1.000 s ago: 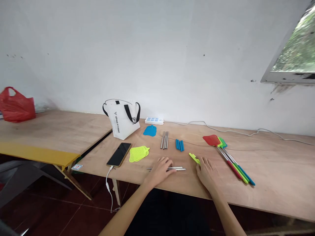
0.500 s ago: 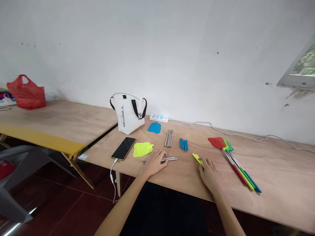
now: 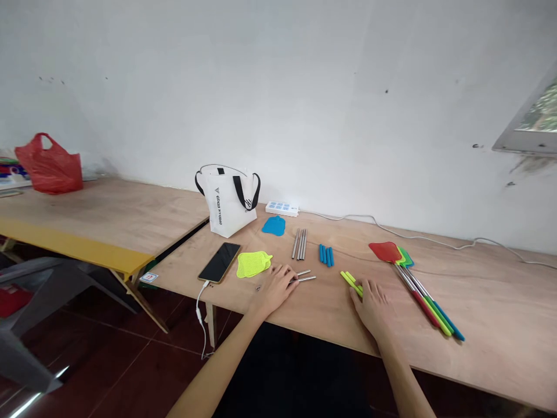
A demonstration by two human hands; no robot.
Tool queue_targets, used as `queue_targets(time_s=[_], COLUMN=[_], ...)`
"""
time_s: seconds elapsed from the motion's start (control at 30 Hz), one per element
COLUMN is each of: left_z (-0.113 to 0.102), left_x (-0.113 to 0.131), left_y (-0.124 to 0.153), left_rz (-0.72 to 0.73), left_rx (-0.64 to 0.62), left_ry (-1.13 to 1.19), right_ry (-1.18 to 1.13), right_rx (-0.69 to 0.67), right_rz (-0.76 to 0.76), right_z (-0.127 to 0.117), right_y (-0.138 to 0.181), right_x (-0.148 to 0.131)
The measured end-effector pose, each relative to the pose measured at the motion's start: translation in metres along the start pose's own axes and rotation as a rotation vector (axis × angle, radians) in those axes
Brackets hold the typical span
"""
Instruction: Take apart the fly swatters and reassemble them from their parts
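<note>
My left hand is closed over thin metal tubes, which poke out past its fingers and lie fanned apart on the table. My right hand is closed at the near ends of yellow-green handle sleeves, thumb against them; its palm hides part of them. Left of my left hand lie yellow-green fly swatter heads. Beyond are a blue swatter head, a row of several metal tubes and blue handle sleeves. Whole fly swatters in red, green and blue lie at the right.
A phone on a white cable sits at the table's left edge. Behind it stand a white bag and a power strip by the wall. A second table holds a red plastic bag. A grey cord runs along the wall.
The metal tubes under my left hand have spread from nearly parallel to a fan. The yellow-green handle sleeves by my right hand have shifted slightly. Both hands stay in nearly the same place.
</note>
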State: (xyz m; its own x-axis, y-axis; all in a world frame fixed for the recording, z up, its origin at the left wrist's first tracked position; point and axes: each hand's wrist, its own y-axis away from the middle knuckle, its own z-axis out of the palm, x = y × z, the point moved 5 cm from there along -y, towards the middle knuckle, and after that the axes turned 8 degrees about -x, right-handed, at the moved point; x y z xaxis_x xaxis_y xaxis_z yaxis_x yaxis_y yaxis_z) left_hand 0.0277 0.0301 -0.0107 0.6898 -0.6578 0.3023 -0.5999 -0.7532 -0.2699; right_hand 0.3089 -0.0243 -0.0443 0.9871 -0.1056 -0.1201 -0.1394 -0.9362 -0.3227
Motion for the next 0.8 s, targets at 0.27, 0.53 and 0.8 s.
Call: queue_targets(time_s=[0.27, 0.53, 0.8], left_z=[0.001, -0.002, 0.0], left_x=[-0.002, -0.001, -0.003], left_y=[-0.003, -0.003, -0.003], left_rz=[0.001, 0.002, -0.001], left_rx=[-0.031, -0.004, -0.02], left_ry=[0.034, 0.014, 0.006], right_ry=[0.026, -0.252, -0.455], right_rx=[0.02, 0.032, -0.136], right_rz=[-0.029, -0.267, -0.387], right_z=[-0.001, -0.006, -0.011], right_y=[0.0, 0.0, 0.008], right_x=[-0.003, -0.02, -0.061])
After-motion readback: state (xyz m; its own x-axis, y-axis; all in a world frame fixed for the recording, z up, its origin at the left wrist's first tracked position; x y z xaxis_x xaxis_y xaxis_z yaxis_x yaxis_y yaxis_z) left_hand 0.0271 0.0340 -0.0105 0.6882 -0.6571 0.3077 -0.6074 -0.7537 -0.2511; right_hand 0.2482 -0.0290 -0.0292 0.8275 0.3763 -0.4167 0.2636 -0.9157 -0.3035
